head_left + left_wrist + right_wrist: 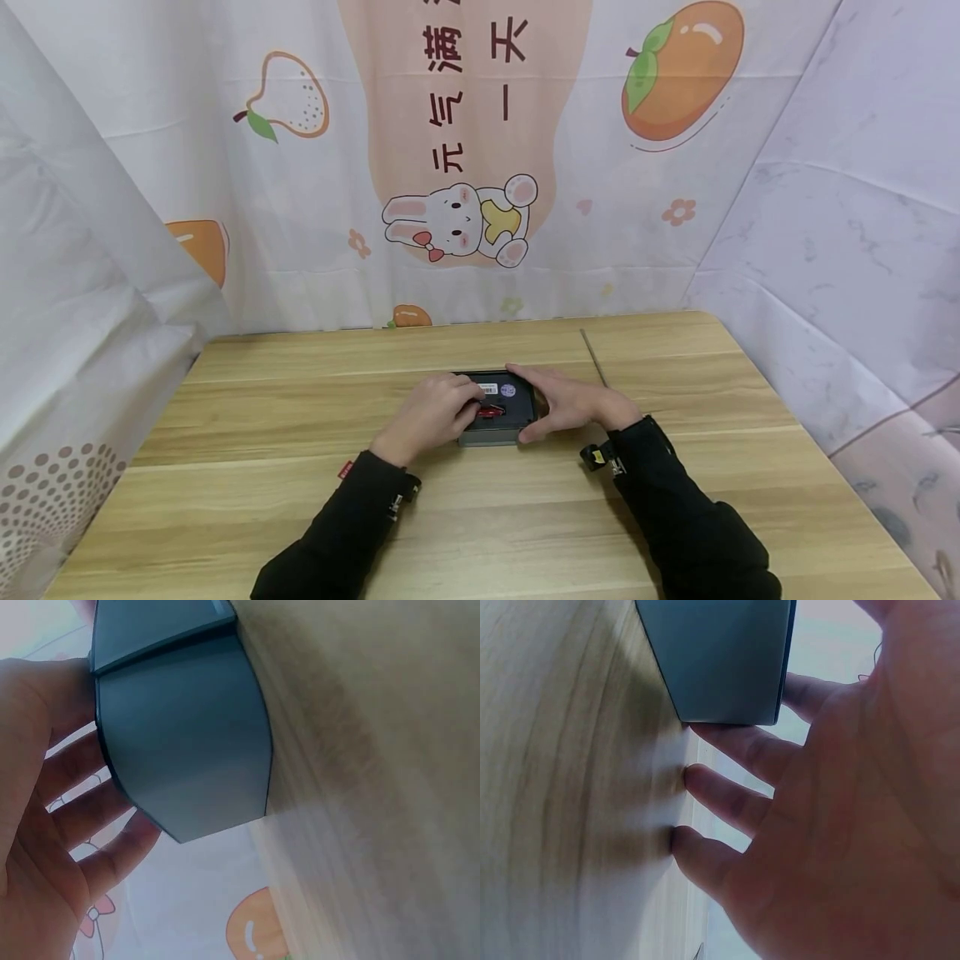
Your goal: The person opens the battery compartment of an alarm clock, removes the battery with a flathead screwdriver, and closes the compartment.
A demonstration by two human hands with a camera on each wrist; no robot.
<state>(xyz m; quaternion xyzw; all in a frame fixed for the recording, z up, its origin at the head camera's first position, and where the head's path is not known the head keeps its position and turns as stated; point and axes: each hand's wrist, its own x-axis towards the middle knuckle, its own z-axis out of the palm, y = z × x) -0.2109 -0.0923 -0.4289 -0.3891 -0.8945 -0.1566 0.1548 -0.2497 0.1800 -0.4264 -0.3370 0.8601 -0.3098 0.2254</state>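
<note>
A dark grey box-shaped device (489, 435) lies on the table between both hands, its black face with a white label and a round sticker turned up. In that face is a recess with a small red part (491, 411). My left hand (438, 408) comes over the left end, fingers bent, fingertips at the recess; I cannot tell whether they pinch anything there. My right hand (566, 404) holds the right end, thumb at the near corner and index finger at the far edge. In the right wrist view, lower fingertips (697, 776) rest on the table beside the device (724, 667).
A thin dark rod (592, 354) lies on the wooden table (300, 400) behind the right hand. A white printed curtain (300, 208) hangs at the table's far edge, with more cloth along the left and right sides.
</note>
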